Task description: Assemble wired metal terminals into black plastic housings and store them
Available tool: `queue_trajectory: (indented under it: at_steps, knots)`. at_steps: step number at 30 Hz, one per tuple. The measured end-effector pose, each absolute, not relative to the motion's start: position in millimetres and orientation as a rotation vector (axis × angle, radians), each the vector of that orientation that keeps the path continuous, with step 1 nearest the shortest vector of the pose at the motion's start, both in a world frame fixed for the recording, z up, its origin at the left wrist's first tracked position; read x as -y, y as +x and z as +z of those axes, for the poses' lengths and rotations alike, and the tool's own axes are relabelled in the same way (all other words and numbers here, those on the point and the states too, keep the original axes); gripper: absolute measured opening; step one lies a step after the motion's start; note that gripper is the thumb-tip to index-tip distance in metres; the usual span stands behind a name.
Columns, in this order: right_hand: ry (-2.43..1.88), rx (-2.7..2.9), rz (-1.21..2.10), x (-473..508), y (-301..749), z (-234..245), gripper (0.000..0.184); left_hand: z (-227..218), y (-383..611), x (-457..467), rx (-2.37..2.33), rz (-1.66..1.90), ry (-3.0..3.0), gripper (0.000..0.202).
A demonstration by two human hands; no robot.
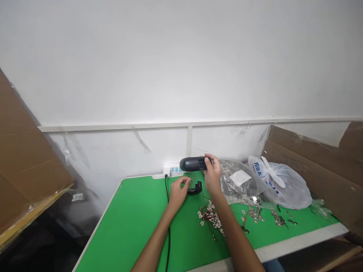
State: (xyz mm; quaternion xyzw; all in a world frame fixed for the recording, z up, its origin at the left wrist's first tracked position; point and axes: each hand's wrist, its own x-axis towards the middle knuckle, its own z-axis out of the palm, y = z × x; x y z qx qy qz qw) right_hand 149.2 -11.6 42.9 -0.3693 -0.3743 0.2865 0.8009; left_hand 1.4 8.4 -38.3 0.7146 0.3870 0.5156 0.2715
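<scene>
My right hand (212, 173) grips the end of a dark, rounded handheld device (193, 163) and holds it level above the far part of the green table (136, 215). My left hand (178, 189) is closed in a pinch on something thin and small that I cannot make out, just left of a small black bracket-like part (195, 188) lying on the table. A bundle of thin wires with white and red tags (211, 218) lies under my right forearm.
A black cable (168, 211) runs from a white power strip (172, 170) at the wall down the table. Clear plastic bags (272, 181) and several small metal terminals (255, 215) lie at the right. Cardboard sheets (312, 162) stand at both sides.
</scene>
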Motion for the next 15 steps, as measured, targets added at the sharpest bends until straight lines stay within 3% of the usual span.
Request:
queue_trajectory:
  at_steps: [8, 15]
  knots:
    - [-0.865, 0.863, 0.674, 13.0, 202.1, 31.6, 0.040, -33.9, -6.0, -15.5, -1.313, 1.571, 1.650, 0.037]
    - [-1.043, 0.941, 0.711, 14.4, 234.6, -0.7, 0.045, -39.3, -8.4, -13.4, -1.476, 1.767, 1.774, 0.035]
